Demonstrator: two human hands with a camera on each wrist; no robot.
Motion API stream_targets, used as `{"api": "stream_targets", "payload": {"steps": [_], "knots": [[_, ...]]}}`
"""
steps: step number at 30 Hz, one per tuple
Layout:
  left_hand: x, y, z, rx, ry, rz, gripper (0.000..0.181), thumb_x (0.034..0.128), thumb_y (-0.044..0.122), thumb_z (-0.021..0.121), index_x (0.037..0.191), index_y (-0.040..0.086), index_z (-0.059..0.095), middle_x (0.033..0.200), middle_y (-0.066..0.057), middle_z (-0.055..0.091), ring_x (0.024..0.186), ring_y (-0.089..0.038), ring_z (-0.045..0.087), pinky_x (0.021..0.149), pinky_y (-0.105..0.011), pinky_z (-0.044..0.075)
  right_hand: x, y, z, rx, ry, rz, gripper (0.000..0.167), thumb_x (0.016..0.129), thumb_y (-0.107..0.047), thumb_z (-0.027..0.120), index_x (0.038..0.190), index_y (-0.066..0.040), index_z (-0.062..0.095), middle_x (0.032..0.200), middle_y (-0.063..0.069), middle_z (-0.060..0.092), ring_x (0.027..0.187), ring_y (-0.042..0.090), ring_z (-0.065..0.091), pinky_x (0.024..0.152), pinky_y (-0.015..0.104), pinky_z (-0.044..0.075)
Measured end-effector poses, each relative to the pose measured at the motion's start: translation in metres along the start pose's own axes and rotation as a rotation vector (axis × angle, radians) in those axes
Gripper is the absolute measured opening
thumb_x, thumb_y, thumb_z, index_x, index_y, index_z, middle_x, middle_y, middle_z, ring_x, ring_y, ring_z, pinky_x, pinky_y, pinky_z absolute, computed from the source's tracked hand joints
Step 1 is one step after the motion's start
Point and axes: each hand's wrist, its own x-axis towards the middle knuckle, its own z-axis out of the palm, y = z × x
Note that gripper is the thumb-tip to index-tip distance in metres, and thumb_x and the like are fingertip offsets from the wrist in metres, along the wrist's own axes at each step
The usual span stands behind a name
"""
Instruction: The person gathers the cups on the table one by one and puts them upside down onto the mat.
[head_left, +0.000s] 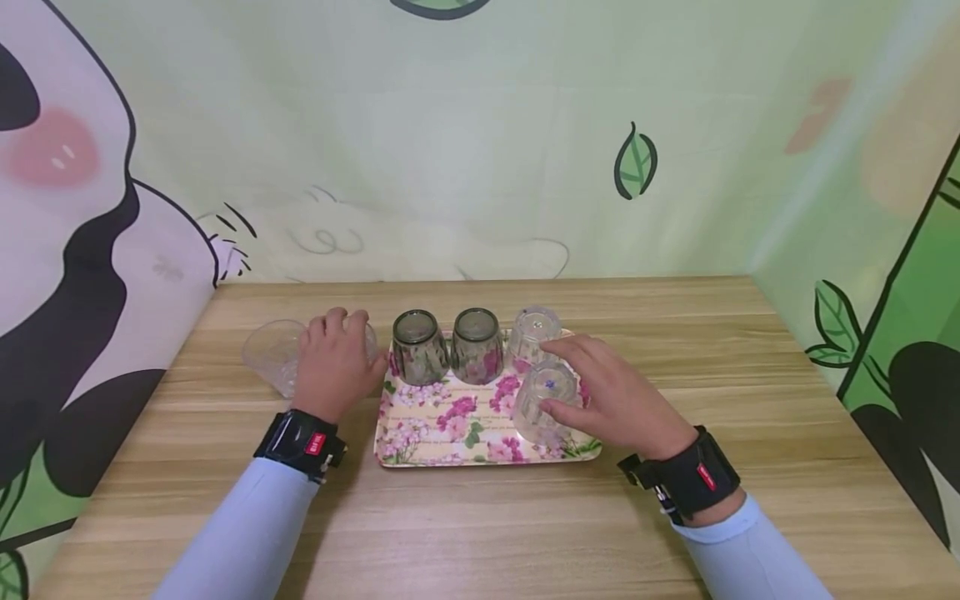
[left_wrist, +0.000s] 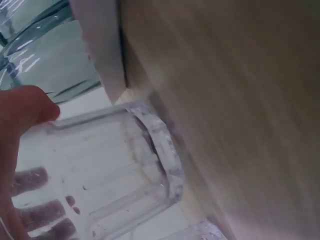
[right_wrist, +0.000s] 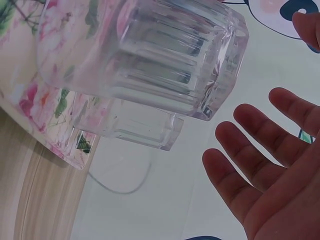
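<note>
My left hand [head_left: 335, 364] grips an upright clear glass [left_wrist: 115, 170] just left of the tray, thumb on one side and fingers seen through it on the other. A second clear glass [head_left: 273, 350] stands left of that hand. On the flowered tray [head_left: 450, 454], two smoky grey glasses [head_left: 420, 354] [head_left: 477, 350] sit upside down side by side. Two clear glasses [head_left: 534, 329] [right_wrist: 185, 55] are upside down at the tray's right side. My right hand [head_left: 618, 396] is beside the nearer one, fingers spread and apart from it in the right wrist view.
The wooden table [head_left: 480, 533] runs back to a printed cloth backdrop [head_left: 450, 167] with leaves and a cartoon panda. A black band [head_left: 300, 446] is strapped round each wrist.
</note>
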Motion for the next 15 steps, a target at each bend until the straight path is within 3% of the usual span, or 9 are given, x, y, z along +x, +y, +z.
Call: {"api": "stream_targets", "payload": {"steps": [15], "knots": [[-0.0043,-0.0003,-0.0019,0.009,0.014,0.025,0.065,0.0858,0.039,0.073,0.131,-0.002,0.052,0.128,-0.030,0.053,0.116,-0.052,0.049,0.098,-0.063,0.042,0.0005,0.0014,0.0030,-0.001,0.009,-0.011,0.066,0.091,-0.045,0.071,0.144,-0.012,0.050,0.141,0.009,0.054,0.131,0.025,0.051,0.109,0.048,0.046]]}}
